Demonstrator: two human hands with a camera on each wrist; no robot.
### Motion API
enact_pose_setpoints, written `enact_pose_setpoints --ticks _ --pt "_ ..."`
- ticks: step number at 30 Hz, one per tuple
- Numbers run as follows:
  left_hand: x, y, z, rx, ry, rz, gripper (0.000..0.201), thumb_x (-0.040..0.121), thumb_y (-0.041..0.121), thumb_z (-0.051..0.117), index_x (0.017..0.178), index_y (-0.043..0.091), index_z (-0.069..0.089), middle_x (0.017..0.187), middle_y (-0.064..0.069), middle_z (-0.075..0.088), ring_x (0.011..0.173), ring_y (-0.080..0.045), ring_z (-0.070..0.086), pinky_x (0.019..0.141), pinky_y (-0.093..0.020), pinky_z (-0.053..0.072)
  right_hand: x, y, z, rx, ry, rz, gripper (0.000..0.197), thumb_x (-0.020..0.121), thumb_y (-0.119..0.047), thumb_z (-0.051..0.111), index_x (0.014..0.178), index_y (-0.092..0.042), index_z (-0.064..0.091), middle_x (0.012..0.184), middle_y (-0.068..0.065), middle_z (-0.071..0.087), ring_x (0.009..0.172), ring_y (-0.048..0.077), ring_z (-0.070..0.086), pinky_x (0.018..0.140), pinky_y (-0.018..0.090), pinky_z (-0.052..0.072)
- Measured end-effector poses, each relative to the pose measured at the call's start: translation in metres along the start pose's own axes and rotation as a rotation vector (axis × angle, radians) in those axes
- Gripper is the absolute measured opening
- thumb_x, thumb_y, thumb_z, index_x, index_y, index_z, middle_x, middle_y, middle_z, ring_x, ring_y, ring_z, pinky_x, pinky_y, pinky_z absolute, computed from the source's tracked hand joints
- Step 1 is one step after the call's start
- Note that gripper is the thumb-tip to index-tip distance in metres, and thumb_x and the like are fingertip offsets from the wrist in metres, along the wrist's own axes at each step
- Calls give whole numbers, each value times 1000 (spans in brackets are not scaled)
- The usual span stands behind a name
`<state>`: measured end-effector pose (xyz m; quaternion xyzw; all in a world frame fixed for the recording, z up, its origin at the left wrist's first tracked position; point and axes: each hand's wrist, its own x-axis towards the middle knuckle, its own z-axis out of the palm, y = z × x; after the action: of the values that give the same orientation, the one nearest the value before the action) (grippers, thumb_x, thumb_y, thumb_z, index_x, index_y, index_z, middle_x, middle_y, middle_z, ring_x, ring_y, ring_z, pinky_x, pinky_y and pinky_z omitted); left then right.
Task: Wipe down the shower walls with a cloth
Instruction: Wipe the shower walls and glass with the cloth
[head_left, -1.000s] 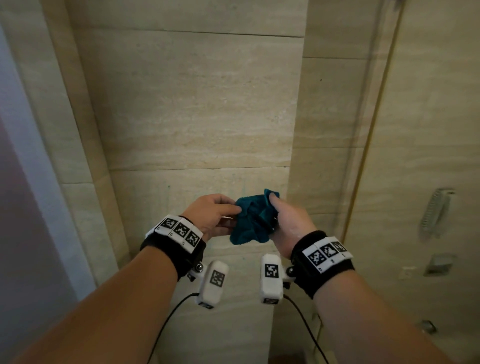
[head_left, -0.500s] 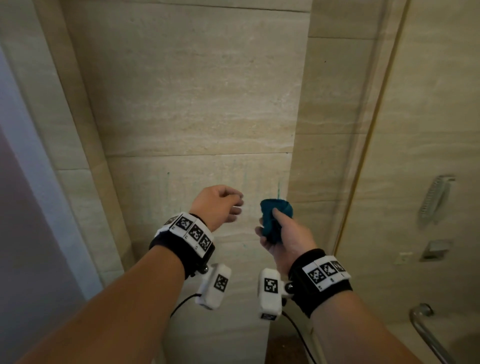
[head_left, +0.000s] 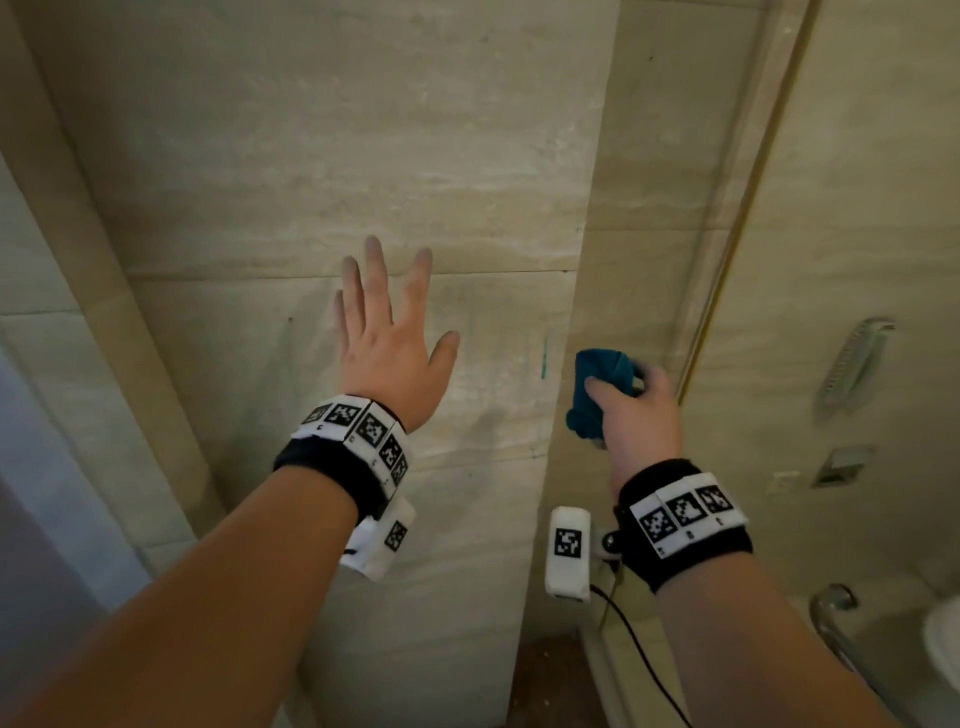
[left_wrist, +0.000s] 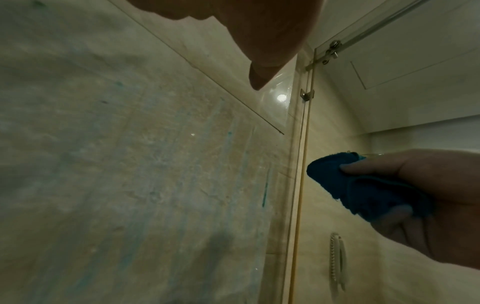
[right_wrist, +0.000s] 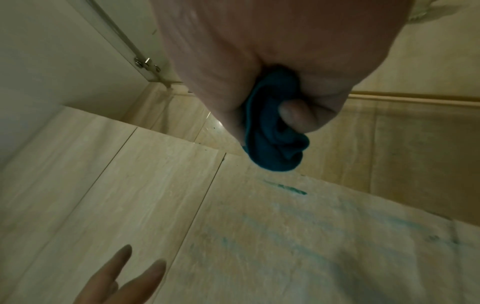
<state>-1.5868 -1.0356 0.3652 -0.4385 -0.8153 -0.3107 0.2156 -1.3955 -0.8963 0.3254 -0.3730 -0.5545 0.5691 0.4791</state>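
Left hand (head_left: 387, 343) raised flat toward the shower wall (head_left: 322, 156), fingers (head_left: 374, 270) straight and spread, holding nothing; contact with the tile not certain. Right hand (head_left: 636, 410) curled tight round a bunched teal cloth (head_left: 602, 384), thumb pressed into the folds, held just off the wall beside the corner edge (head_left: 582, 312). Short teal streak (head_left: 544, 358) on the tile between the hands, faint teal smears across the panel below. Grout line (head_left: 260, 273) under the left fingertips. Glass door edge (head_left: 727, 249) close on the right; broad bare tile above and to the left.
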Motion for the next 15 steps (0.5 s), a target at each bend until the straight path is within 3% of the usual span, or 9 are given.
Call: enact_pose_setpoints --ticks 2,5,10,15 --pt "11 1 9 27 44 23 85 103 47 52 165 38 -5 171 -8 -26 157 -34 -23 128 -54 -6 17 -3 1 15 -13 -36 40 92 -22 73 122 -37 51 104 -5 64 93 21 70 67 37 61" --pt "26 5 21 18 84 -1 83 104 47 50 165 38 -6 171 -6 -27 157 -33 -25 128 -54 -8 43 -11 5 52 -68 -70 39 93 -18 73 121 -35 53 105 -5 64 90 19 71 62 33 61" --pt "44 16 49 17 100 -93 77 106 56 38 163 44 -13 169 -7 -32 154 -35 -33 126 -57 -13 82 -21 13 81 -124 -165 30 86 -25 76 103 -45 62 106 -2 71 95 20 73 79 52 63" --pt "54 20 68 36 150 -157 74 106 60 30 163 43 -14 168 -12 -33 152 -39 -33 124 -62 -14 107 -23 22 62 -225 -278 29 92 -26 73 114 -42 61 113 -10 67 96 8 71 83 41 63"
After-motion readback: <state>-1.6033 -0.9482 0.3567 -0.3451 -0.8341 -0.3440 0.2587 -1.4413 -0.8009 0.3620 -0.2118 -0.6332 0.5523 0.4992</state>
